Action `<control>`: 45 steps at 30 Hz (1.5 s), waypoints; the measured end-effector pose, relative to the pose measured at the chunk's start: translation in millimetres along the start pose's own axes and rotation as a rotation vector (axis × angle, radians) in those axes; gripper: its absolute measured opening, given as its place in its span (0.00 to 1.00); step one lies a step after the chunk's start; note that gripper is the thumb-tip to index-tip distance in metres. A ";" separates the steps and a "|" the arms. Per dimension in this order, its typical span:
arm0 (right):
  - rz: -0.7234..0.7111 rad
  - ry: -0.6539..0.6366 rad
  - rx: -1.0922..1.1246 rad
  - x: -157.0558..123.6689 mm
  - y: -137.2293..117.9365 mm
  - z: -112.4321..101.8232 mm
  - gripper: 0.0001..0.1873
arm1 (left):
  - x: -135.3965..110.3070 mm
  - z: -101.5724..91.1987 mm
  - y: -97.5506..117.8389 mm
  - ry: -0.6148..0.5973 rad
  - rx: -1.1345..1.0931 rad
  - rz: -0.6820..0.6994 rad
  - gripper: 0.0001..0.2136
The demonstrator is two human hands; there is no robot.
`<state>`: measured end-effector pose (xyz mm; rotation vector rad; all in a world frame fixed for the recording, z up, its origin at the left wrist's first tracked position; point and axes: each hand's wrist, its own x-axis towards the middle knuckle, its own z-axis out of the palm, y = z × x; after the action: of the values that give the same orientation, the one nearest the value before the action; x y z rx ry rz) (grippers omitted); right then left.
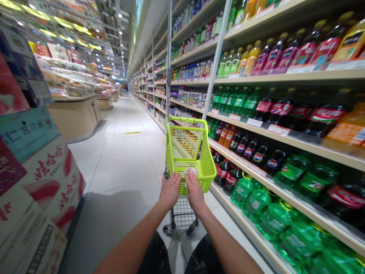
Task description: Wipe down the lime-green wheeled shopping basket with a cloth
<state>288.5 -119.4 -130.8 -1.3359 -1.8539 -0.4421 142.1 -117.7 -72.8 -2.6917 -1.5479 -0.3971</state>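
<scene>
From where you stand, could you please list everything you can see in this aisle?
Lime-green plastic mesh trolley: one, lime-green, aisle centre.
Tiered beige shelves: several, beige, right side.
Green plastic soda bottles: many, green, lowest tiers.
Dark cola bottles with red labels: many, dark, middle tier.
Orange drink bottles: a few, orange, far right.
Printed cardboard cartons: a stack, white and red, left.
Beige display counter: one, beige, far left.
Glossy tiled floor: one, white, underfoot.
Left hand: one, on trolley's near rim.
Right hand: one, same rim, alongside.
</scene>
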 end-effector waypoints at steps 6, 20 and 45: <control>0.032 0.019 -0.055 -11.7 57.4 -37.4 0.25 | 0.3 3.5 -2.3 0.024 -0.003 0.008 0.24; -0.011 0.048 0.034 -11.7 37.6 -26.9 0.25 | -2.5 2.9 2.1 0.042 0.027 0.030 0.24; -0.083 -0.051 0.089 -9.8 0.2 -12.0 0.26 | -5.2 7.7 2.9 0.041 0.070 0.026 0.25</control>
<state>294.6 -133.6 -130.9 -1.2245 -1.9533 -0.3672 143.7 -122.5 -81.1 -2.6312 -1.4861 -0.3864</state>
